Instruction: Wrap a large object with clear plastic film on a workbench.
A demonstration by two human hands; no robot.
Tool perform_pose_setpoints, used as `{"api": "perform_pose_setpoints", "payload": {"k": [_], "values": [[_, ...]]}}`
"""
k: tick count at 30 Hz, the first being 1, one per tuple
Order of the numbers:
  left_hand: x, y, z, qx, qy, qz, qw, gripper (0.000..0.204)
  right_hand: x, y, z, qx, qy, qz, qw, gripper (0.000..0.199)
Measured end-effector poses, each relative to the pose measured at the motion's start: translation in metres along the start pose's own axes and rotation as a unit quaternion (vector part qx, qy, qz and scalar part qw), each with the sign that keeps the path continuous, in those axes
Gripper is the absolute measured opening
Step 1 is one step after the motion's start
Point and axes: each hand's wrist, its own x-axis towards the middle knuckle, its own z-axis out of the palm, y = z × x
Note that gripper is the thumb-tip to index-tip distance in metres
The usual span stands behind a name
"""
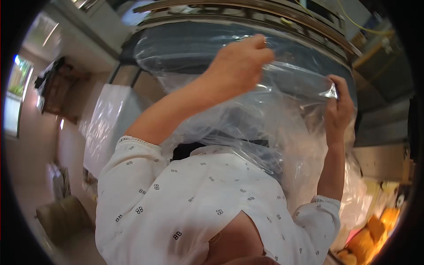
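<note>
The left hand [240,66] is raised high, its fingers [260,44] curled narrow and pinched on the upper edge of a clear plastic bag [274,119]. The right hand [339,108] is up at the same bag's right side, its fingers [334,88] closed tight on a crumpled corner of the film. Between the two hands the top edge of the bag runs as a taut, shiny fold; below it the film hangs loose in wide wrinkles down to the person's white patterned shirt [194,198]. What the bag holds cannot be told: only dark shapes behind it show through.

The bag is held in the air in front of a large dark rounded machine [185,48] with a metal band [247,11] along its upper rim; whether the film touches that body cannot be told. Both forearms rise from short lace-edged sleeves, the left crossing the middle of the view, the right upright at the right edge.

Left of the arms another sheet of plastic [106,128] drapes over a pale box-like thing, well apart from the hands. Beyond it lies open floor [31,176] toward a bright window [15,88]. At the lower right, near the right elbow, more plastic [353,198] bunches above a heap of yellow and orange things [371,234], too blurred to name.
</note>
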Motion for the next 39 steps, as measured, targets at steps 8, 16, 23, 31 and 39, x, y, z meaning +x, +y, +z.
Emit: {"api": "perform_pose_setpoints", "payload": {"k": [8, 16, 23, 31, 39], "values": [[-0.182, -0.139, -0.219, 0.332, -0.087, -0.408, 0.846, 0.019, 0.030, 0.045, 0.015, -0.040, 0.038, -0.053, 0.997, 0.016], [-0.122, -0.177, -0.325, 0.163, 0.002, -0.541, 0.825, 0.037, 0.078, 0.117, 0.031, -0.039, -0.074, -0.030, 0.996, 0.013], [-0.106, -0.205, -0.156, 0.541, 0.157, -0.075, 0.823, 0.058, 0.082, 0.160, 0.054, 0.093, -0.172, 0.350, 0.916, 0.020], [-0.180, -0.257, -0.111, 0.251, -0.057, -0.255, 0.932, 0.071, 0.068, 0.250, 0.025, -0.065, -0.208, 0.181, 0.959, 0.019], [-0.167, -0.347, -0.178, 0.264, 0.068, -0.465, 0.843, 0.040, 0.061, 0.261, 0.020, -0.086, -0.197, 0.193, 0.958, 0.016]]}}
